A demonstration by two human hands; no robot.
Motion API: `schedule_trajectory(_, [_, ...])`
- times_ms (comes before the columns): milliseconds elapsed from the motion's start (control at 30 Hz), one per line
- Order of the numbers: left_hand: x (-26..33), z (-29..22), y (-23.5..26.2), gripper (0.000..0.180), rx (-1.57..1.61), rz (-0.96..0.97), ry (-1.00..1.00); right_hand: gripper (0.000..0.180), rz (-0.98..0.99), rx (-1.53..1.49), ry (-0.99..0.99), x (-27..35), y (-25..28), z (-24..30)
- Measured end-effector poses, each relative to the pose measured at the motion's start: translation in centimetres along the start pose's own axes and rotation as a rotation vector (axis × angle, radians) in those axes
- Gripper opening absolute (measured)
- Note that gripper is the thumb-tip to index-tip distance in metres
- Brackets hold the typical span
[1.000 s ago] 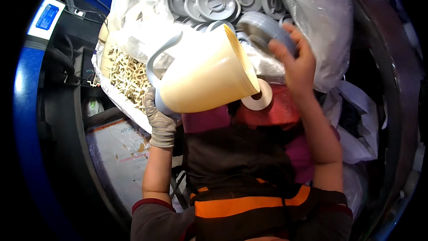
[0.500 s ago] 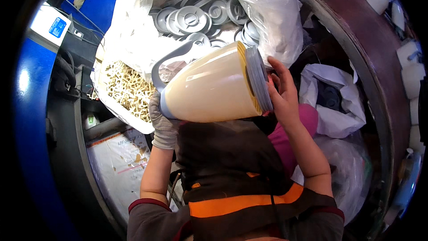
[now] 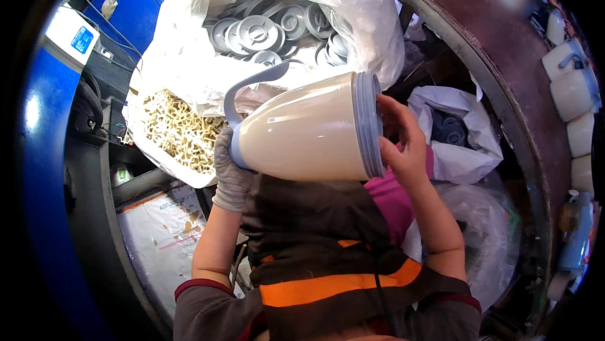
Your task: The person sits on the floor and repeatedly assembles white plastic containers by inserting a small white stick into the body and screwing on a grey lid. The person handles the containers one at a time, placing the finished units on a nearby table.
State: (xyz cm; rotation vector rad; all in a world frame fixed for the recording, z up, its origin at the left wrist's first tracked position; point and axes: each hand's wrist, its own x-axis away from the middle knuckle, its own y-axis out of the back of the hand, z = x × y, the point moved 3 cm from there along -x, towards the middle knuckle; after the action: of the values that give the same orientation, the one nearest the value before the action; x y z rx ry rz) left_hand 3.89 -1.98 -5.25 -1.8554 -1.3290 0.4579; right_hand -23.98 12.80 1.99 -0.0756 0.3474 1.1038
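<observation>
A cream jug [image 3: 302, 133] with a grey-blue curved handle [image 3: 249, 86] lies on its side across my lap. My gloved left hand [image 3: 232, 174] is closed round its grey-blue base [image 3: 237, 147]. At the other end, a grey threaded collar [image 3: 367, 127] sits flush against the body. My bare right hand [image 3: 403, 139] grips the collar at its open end, thumb on the rim and fingers curled at the mouth. Part of those fingertips is hidden.
Beyond the jug, a white plastic bag [image 3: 372, 32] holds grey round lids [image 3: 257, 33]. Small cream parts [image 3: 176, 130] fill a sack at left. A smaller white bag [image 3: 469, 161] with dark parts stands at right. A brown curved bench [image 3: 479, 19] carries white jugs [image 3: 570, 98].
The gap between collar and jug body, where a yellowish band showed, has closed. The handle end has shifted slightly right, and my right hand has turned and moved a little lower on the collar.
</observation>
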Motion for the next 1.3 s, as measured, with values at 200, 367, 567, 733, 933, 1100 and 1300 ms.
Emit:
schedule_trajectory(200, [0.2, 0.5, -0.6, 0.039, 0.078, 0.018, 0.143, 0.067, 0.050, 0.123, 0.091, 0.7, 0.1, 0.9])
schedule_trajectory(367, [0.2, 0.8, -1.2, 0.041, 0.047, 0.011, 0.214, 0.070, 0.141, 0.191, 0.290, 1.0, 0.1, 1.0])
schedule_trajectory(567, [0.0, 0.4, 0.2, 0.041, -0.045, -0.007, 0.142, 0.070, 0.109, 0.212, 0.268, 1.0, -1.2, 0.8])
schedule_trajectory(733, [2.1, -1.1, -4.3, 0.040, -0.309, 0.033, -0.110, 0.049, -0.044, -0.098, -0.069, 1.7, -1.2, -4.3])
schedule_trajectory(933, [4.3, -2.9, -5.9, 0.051, -0.658, 0.135, -0.412, 0.038, -0.044, -0.298, -0.210, 2.1, -1.8, -5.7])
schedule_trajectory(1100, [5.1, -2.6, -5.4, 0.054, -0.655, 0.150, -0.468, 0.031, -0.020, -0.376, -0.246, 2.1, -1.7, -5.2])
schedule_trajectory(1300, [3.7, -1.3, -5.4, 0.049, -0.471, 0.108, -0.229, 0.025, -0.197, -0.128, -0.110, 2.8, -1.4, -5.3])
